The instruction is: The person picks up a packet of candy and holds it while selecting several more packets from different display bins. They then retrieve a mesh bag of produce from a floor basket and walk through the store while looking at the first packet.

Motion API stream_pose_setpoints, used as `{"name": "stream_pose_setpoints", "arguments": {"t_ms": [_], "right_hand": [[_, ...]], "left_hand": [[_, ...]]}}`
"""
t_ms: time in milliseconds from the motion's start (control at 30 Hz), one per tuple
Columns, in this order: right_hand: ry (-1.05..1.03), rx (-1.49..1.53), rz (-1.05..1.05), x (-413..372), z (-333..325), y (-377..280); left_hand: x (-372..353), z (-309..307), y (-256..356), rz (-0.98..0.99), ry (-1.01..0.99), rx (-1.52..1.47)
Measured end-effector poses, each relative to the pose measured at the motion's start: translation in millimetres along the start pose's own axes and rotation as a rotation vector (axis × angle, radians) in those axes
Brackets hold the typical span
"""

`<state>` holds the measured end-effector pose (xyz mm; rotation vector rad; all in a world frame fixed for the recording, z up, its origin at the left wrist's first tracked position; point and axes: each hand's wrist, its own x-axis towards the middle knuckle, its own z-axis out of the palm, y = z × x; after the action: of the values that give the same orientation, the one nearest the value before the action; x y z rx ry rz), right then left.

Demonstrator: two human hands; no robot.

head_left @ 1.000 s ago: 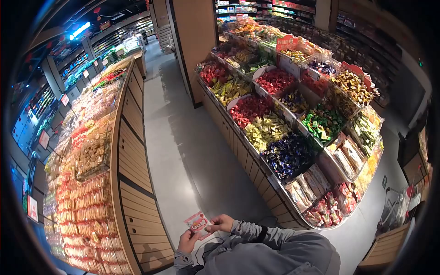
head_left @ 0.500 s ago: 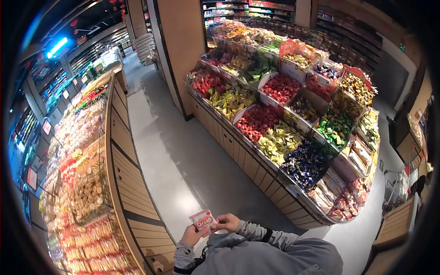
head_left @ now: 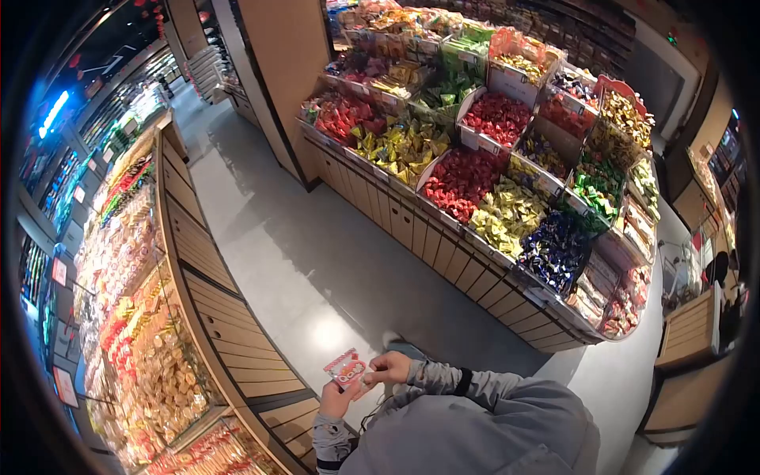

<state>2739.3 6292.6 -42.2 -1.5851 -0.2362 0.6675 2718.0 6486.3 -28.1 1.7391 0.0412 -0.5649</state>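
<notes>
A small white and red candy packet [head_left: 347, 369] with a printed front is held up before my body, above the aisle floor. My left hand [head_left: 338, 398] grips its lower left part, with fingers closed on it. From the other side, my right hand [head_left: 389, 369] pinches the packet's right edge, thumb and fingers together. The two hands nearly meet at the lower right corner. Grey sleeves cover both arms, and a black band circles each of them.
To the right stands a wood-panelled candy display [head_left: 443, 237] with bins of red, yellow, blue and green wrapped sweets. A long counter [head_left: 229, 348] of packaged snacks runs along the left. Between them lies the grey aisle floor [head_left: 277, 245], beside a brown pillar [head_left: 277, 79].
The view has turned and shifted, so the displays sit differently in it. Both hands still hold the packet, now tilted a little more.
</notes>
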Motion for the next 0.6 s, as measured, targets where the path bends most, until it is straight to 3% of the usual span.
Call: {"name": "stream_pose_setpoints", "arguments": {"t_ms": [67,367,467,600], "right_hand": [[0.031,-0.022,-0.11,31,-1,4],[0.031,0.167,-0.093,149,-67,-51],[0.05,0.164,-0.08,182,-100,-65],[0.184,0.169,-0.122,208,-129,-68]], "left_hand": [[23,-18,-12,0.043,0.038,-0.075],[150,-84,54,0.033,0.031,-0.068],[204,-93,76,0.036,-0.038,-0.312],[254,-95,105,0.041,-0.104,-0.4]]}}
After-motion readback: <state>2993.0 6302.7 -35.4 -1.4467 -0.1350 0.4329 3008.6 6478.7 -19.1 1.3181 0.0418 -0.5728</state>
